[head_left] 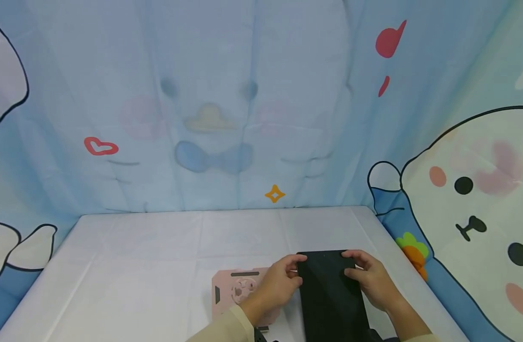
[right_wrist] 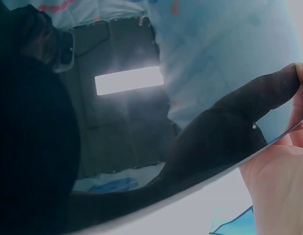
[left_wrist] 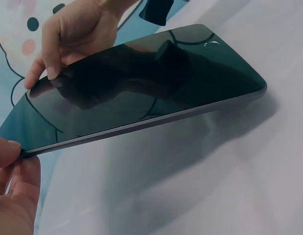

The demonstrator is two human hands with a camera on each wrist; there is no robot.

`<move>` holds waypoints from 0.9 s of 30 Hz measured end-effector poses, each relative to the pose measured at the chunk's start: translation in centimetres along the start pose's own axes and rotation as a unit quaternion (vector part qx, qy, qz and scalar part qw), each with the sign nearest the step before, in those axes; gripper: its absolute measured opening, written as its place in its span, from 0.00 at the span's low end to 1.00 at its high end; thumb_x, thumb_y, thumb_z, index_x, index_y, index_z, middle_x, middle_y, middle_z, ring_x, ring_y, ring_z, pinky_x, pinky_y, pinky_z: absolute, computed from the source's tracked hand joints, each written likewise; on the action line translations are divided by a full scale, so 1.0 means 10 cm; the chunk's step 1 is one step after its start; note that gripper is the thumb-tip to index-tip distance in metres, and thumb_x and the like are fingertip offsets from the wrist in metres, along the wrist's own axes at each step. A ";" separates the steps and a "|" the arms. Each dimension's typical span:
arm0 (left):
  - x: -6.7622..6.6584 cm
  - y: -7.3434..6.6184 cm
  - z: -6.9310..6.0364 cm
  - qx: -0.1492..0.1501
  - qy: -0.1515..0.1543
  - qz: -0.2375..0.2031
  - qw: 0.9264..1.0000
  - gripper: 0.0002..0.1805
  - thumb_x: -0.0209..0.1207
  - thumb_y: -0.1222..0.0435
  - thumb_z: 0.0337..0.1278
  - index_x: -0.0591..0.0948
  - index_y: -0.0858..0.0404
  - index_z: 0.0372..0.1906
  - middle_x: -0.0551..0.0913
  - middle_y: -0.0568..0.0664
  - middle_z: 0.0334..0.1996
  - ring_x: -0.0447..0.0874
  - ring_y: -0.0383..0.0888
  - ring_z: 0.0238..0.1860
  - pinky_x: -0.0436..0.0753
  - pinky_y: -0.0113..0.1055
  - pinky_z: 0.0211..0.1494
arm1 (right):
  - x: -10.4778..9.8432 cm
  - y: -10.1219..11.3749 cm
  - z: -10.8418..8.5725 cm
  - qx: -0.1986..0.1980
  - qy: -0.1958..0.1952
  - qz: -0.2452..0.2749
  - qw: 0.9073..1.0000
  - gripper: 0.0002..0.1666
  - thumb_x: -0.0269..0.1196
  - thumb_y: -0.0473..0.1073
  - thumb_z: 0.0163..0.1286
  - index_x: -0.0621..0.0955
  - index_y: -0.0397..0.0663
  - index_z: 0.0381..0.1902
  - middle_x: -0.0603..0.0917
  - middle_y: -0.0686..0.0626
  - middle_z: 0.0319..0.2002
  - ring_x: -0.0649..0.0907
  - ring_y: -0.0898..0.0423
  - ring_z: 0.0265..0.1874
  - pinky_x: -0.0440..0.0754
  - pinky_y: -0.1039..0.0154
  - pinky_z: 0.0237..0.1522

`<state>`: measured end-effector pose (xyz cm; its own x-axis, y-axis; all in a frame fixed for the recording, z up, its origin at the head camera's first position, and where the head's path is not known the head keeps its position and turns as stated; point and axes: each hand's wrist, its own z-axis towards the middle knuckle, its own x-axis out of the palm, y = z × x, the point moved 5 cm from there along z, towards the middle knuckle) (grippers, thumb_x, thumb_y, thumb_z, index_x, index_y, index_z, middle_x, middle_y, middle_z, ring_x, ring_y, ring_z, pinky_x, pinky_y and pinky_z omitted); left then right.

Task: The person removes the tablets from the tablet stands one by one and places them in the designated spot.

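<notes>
Both hands hold a dark, glossy tablet (head_left: pixel 330 294) by its far corners, in the head view. The left hand (head_left: pixel 278 282) pinches the left corner between thumb and fingers; in the left wrist view the thumb lies on the screen side. At the opposite corner, the right hand (head_left: pixel 374 280) grips the edge, its thumb over the screen. The left wrist view shows the tablet (left_wrist: pixel 141 93) tilted, its near side raised off the white surface with a shadow below. Reflections cover the screen (right_wrist: pixel 127 137) in the right wrist view. A pink case (head_left: pixel 225 294) with a round ornament lies beside the left forearm, partly hidden.
A white cloth covers the table (head_left: pixel 137 266). Behind it hangs a blue curtain (head_left: pixel 219 185) with cartoon prints. Small dark items (head_left: pixel 259 335) peek out under the left wrist, and another dark object (head_left: pixel 374 335) shows by the tablet's lower right; their kinds are unclear.
</notes>
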<state>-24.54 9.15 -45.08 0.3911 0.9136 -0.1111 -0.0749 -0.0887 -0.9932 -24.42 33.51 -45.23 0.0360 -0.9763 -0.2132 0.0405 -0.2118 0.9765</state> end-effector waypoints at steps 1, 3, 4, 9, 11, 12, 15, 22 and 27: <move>0.02 0.01 0.00 -0.002 -0.001 -0.003 1.000 0.26 0.60 0.82 0.67 0.83 0.63 0.66 0.84 0.46 0.49 0.81 0.40 0.47 0.84 0.34 0.46 | -0.01 -0.01 -0.01 0.001 0.000 0.002 1.000 0.21 0.59 0.20 0.71 0.72 0.19 0.60 0.81 0.49 0.50 0.83 0.58 0.43 0.86 0.66 0.46; 0.05 0.03 0.00 -0.004 -0.004 -0.006 1.000 0.26 0.59 0.82 0.67 0.83 0.63 0.66 0.85 0.46 0.49 0.81 0.38 0.45 0.83 0.32 0.45 | -0.03 -0.02 -0.02 0.002 0.000 0.005 1.000 0.21 0.60 0.20 0.71 0.72 0.19 0.60 0.81 0.47 0.50 0.83 0.56 0.43 0.87 0.65 0.45; 0.07 0.03 0.00 -0.006 -0.006 -0.006 1.000 0.26 0.59 0.81 0.67 0.83 0.63 0.66 0.86 0.46 0.49 0.81 0.38 0.44 0.83 0.32 0.45 | -0.03 -0.04 -0.02 0.005 0.000 0.005 1.000 0.22 0.60 0.20 0.71 0.72 0.19 0.61 0.81 0.47 0.50 0.83 0.56 0.43 0.87 0.65 0.45; 0.12 0.07 -0.02 -0.010 -0.015 0.000 1.000 0.27 0.60 0.81 0.67 0.83 0.62 0.67 0.87 0.51 0.56 0.82 0.40 0.47 0.83 0.32 0.44 | -0.05 -0.10 -0.05 0.030 -0.004 0.004 1.000 0.22 0.60 0.21 0.71 0.72 0.21 0.61 0.81 0.45 0.50 0.83 0.55 0.43 0.87 0.63 0.45; 0.14 0.09 -0.02 -0.007 -0.016 0.001 1.000 0.27 0.59 0.82 0.66 0.83 0.63 0.68 0.86 0.53 0.59 0.83 0.42 0.50 0.83 0.33 0.45 | -0.05 -0.12 -0.06 0.038 -0.007 0.005 0.999 0.22 0.60 0.21 0.71 0.72 0.21 0.62 0.81 0.44 0.50 0.83 0.54 0.43 0.88 0.62 0.45; 0.14 0.10 -0.02 -0.006 -0.017 -0.002 1.000 0.28 0.59 0.82 0.66 0.83 0.64 0.68 0.86 0.54 0.60 0.84 0.43 0.50 0.83 0.33 0.45 | -0.05 -0.13 -0.06 0.039 -0.007 0.004 0.999 0.22 0.60 0.21 0.71 0.72 0.21 0.62 0.81 0.45 0.50 0.84 0.54 0.43 0.88 0.62 0.45; 0.16 0.11 -0.03 -0.002 -0.022 -0.001 1.000 0.27 0.59 0.82 0.65 0.83 0.64 0.67 0.87 0.54 0.58 0.84 0.42 0.49 0.83 0.32 0.44 | -0.05 -0.15 -0.06 0.041 -0.008 0.004 0.999 0.22 0.60 0.21 0.71 0.72 0.21 0.61 0.81 0.44 0.50 0.83 0.54 0.43 0.88 0.62 0.46; 0.21 0.17 -0.03 -0.020 -0.026 -0.005 0.999 0.28 0.58 0.83 0.66 0.84 0.64 0.67 0.87 0.51 0.55 0.80 0.37 0.45 0.83 0.31 0.44 | -0.07 -0.21 -0.07 0.059 -0.001 -0.002 0.998 0.23 0.61 0.22 0.71 0.72 0.22 0.62 0.81 0.42 0.54 0.83 0.54 0.46 0.87 0.63 0.49; 0.24 0.19 -0.02 -0.033 -0.018 -0.007 0.999 0.28 0.58 0.82 0.67 0.83 0.63 0.68 0.86 0.54 0.58 0.84 0.43 0.51 0.86 0.37 0.49 | -0.08 -0.25 -0.08 0.077 -0.003 -0.005 0.997 0.24 0.61 0.23 0.72 0.72 0.22 0.64 0.80 0.41 0.56 0.82 0.54 0.48 0.86 0.63 0.50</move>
<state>-23.57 11.09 -47.29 0.3581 0.9287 -0.0964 -0.0084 -0.1000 -0.9949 -23.75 34.85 -47.55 0.0304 -0.9741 -0.2239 -0.1136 -0.2259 0.9675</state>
